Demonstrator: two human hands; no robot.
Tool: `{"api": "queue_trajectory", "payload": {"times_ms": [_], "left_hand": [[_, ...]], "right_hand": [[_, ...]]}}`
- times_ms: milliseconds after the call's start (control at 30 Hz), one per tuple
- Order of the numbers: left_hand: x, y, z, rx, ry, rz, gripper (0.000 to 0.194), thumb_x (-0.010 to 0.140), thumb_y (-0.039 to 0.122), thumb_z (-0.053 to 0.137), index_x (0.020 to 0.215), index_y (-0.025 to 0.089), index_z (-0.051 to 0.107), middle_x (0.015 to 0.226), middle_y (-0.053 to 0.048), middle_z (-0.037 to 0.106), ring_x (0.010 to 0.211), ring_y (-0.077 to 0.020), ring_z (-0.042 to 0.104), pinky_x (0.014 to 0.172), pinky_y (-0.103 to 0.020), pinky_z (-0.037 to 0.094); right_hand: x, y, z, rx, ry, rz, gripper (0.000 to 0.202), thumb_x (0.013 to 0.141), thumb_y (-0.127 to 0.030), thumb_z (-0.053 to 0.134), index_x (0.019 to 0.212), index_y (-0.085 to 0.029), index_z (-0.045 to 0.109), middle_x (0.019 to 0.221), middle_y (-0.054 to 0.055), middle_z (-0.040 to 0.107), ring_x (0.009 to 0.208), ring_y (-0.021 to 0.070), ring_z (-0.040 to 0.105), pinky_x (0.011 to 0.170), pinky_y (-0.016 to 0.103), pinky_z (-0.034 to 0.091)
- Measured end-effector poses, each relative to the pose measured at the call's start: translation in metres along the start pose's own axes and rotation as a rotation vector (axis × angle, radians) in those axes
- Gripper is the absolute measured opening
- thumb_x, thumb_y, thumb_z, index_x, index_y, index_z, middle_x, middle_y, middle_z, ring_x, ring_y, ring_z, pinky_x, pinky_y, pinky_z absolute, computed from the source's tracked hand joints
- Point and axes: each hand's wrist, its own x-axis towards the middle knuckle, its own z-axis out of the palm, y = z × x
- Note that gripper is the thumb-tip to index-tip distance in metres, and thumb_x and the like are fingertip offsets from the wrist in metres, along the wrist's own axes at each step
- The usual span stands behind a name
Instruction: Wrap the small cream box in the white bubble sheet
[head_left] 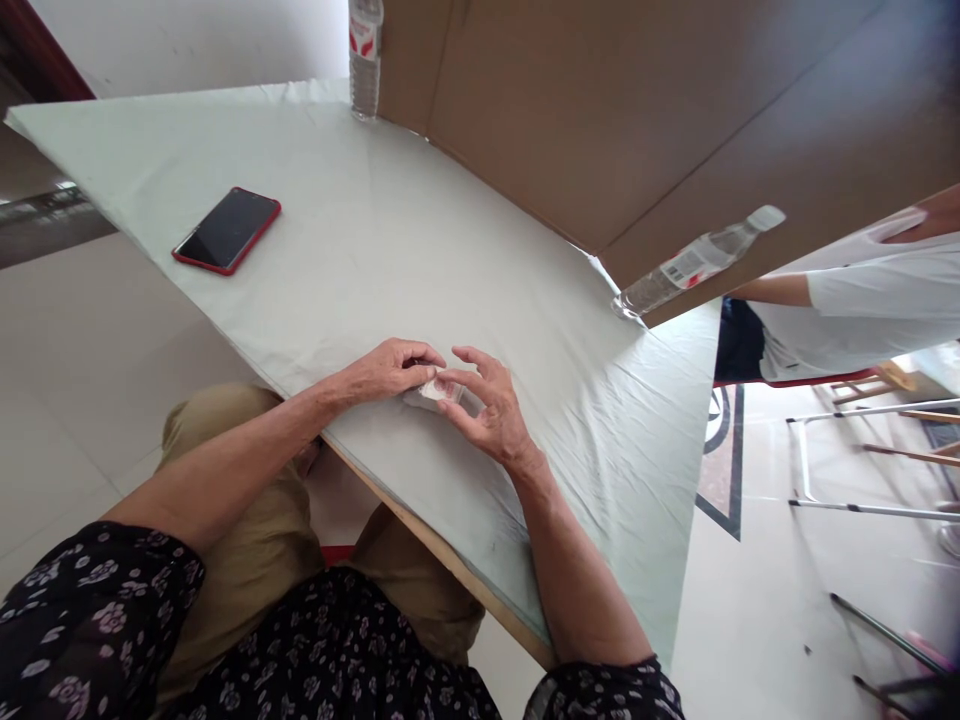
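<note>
A small clear plastic box (433,391) with white and reddish print lies low over the cloth near the table's front edge. My left hand (386,371) is closed on its left end, thumb on top and fingers bent behind. From the right, my right hand (491,405) pinches around the box with thumb and index fingertips at its printed face. Another finger of that hand is lifted away. Part of the box is hidden by my fingers, and what is inside cannot be made out.
A phone (227,230) in a red case lies at left on the pale green tablecloth (322,210). Brown cardboard panels (540,120) stand across the back, with one water bottle (365,60) at their left end and another bottle (697,262) at right. Beyond sits a person in white (885,300).
</note>
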Motion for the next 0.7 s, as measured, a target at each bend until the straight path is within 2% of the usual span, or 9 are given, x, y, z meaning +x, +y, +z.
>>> {"api": "queue_trajectory", "payload": {"times_ms": [133, 233, 300, 367, 433, 533, 633, 700], "left_hand": [[0.0, 0.0, 0.0, -0.034, 0.006, -0.026, 0.04, 0.082, 0.042, 0.058, 0.107, 0.014, 0.071, 0.092, -0.005, 0.073, 0.082, -0.0178, 0.063, 0.073, -0.029, 0.047], [0.001, -0.002, -0.002, -0.076, 0.049, -0.069, 0.039, 0.081, 0.041, 0.059, 0.107, 0.014, 0.071, 0.09, -0.004, 0.073, 0.08, -0.0179, 0.063, 0.074, -0.03, 0.049], [0.002, -0.004, -0.004, -0.11, 0.106, -0.077, 0.037, 0.08, 0.039, 0.059, 0.105, 0.015, 0.071, 0.098, -0.006, 0.074, 0.089, -0.0196, 0.066, 0.084, -0.033, 0.051], [0.002, -0.006, -0.007, -0.155, 0.158, -0.082, 0.036, 0.077, 0.037, 0.061, 0.104, 0.015, 0.071, 0.108, -0.008, 0.075, 0.102, -0.0223, 0.067, 0.095, -0.037, 0.05], [0.002, -0.008, -0.01, -0.207, 0.183, -0.094, 0.04, 0.074, 0.035, 0.064, 0.108, 0.014, 0.07, 0.115, -0.011, 0.075, 0.111, -0.0249, 0.066, 0.102, -0.041, 0.048], [0.0, -0.01, -0.016, -0.237, 0.172, -0.092, 0.053, 0.071, 0.033, 0.065, 0.121, 0.013, 0.066, 0.124, -0.014, 0.073, 0.12, -0.0278, 0.064, 0.108, -0.045, 0.045], [-0.003, -0.008, -0.02, -0.18, 0.083, -0.076, 0.069, 0.072, 0.035, 0.065, 0.136, 0.01, 0.057, 0.135, -0.018, 0.067, 0.128, -0.0305, 0.059, 0.109, -0.047, 0.045], [-0.005, -0.006, -0.022, -0.089, -0.005, -0.058, 0.077, 0.072, 0.036, 0.066, 0.144, 0.011, 0.05, 0.142, -0.02, 0.062, 0.13, -0.0317, 0.058, 0.106, -0.046, 0.047]], "right_hand": [[-0.001, -0.005, 0.001, -0.034, 0.026, -0.026, 0.018, 0.086, -0.032, 0.069, 0.103, -0.031, 0.074, 0.137, 0.007, 0.066, 0.127, 0.0308, 0.059, 0.109, 0.054, 0.041], [-0.001, -0.006, -0.002, 0.134, 0.13, 0.055, 0.015, 0.089, -0.037, 0.066, 0.1, -0.029, 0.073, 0.132, 0.008, 0.067, 0.125, 0.029, 0.061, 0.109, 0.052, 0.044], [0.0, -0.003, -0.004, 0.257, 0.224, 0.134, 0.018, 0.091, -0.042, 0.064, 0.101, -0.029, 0.071, 0.13, 0.008, 0.067, 0.124, 0.0282, 0.062, 0.109, 0.051, 0.046], [0.0, 0.002, -0.006, 0.314, 0.251, 0.194, 0.023, 0.09, -0.047, 0.064, 0.104, -0.029, 0.069, 0.132, 0.009, 0.066, 0.126, 0.0284, 0.061, 0.107, 0.051, 0.047], [0.0, 0.007, -0.006, 0.334, 0.195, 0.236, 0.035, 0.086, -0.053, 0.068, 0.113, -0.03, 0.067, 0.139, 0.009, 0.062, 0.131, 0.0293, 0.057, 0.104, 0.05, 0.049], [0.0, 0.015, -0.004, 0.372, 0.063, 0.27, 0.065, 0.079, -0.06, 0.074, 0.134, -0.031, 0.057, 0.151, 0.011, 0.054, 0.136, 0.0311, 0.054, 0.105, 0.051, 0.049], [-0.001, 0.021, -0.003, 0.403, -0.064, 0.273, 0.089, 0.074, -0.065, 0.079, 0.149, -0.031, 0.044, 0.154, 0.013, 0.051, 0.138, 0.0329, 0.053, 0.111, 0.054, 0.044], [-0.001, 0.024, -0.005, 0.415, -0.13, 0.265, 0.097, 0.072, -0.067, 0.08, 0.153, -0.031, 0.04, 0.155, 0.015, 0.05, 0.141, 0.0339, 0.051, 0.114, 0.055, 0.041]]}}
